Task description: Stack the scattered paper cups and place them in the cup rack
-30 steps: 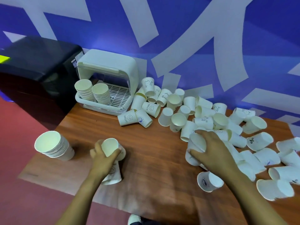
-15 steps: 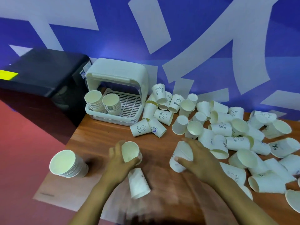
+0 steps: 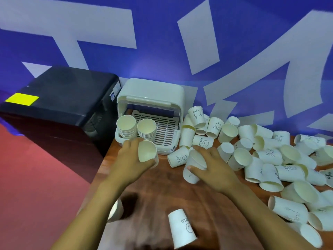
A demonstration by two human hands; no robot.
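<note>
My left hand (image 3: 130, 156) grips a white paper cup (image 3: 146, 150), mouth toward me, just in front of the white cup rack (image 3: 149, 98). Two short cup stacks (image 3: 127, 126) (image 3: 146, 129) stand in the rack's tray. My right hand (image 3: 212, 165) holds a cup or short stack (image 3: 193, 166) tilted on the wooden table (image 3: 158, 192). Several loose cups (image 3: 270, 156) lie scattered to the right. One "HELLO" cup (image 3: 182, 229) lies alone near the front edge. Another stack (image 3: 116, 212) is partly hidden behind my left forearm.
A black machine (image 3: 59, 103) with a yellow label stands left of the rack, off the table's left edge. A blue and white wall runs close behind the rack and cups. Red floor lies to the left.
Both hands have moved forward toward the rack with their cups. The left-hand cup is now just in front of the tray. The lone "HELLO" cup stays behind near the front edge.
</note>
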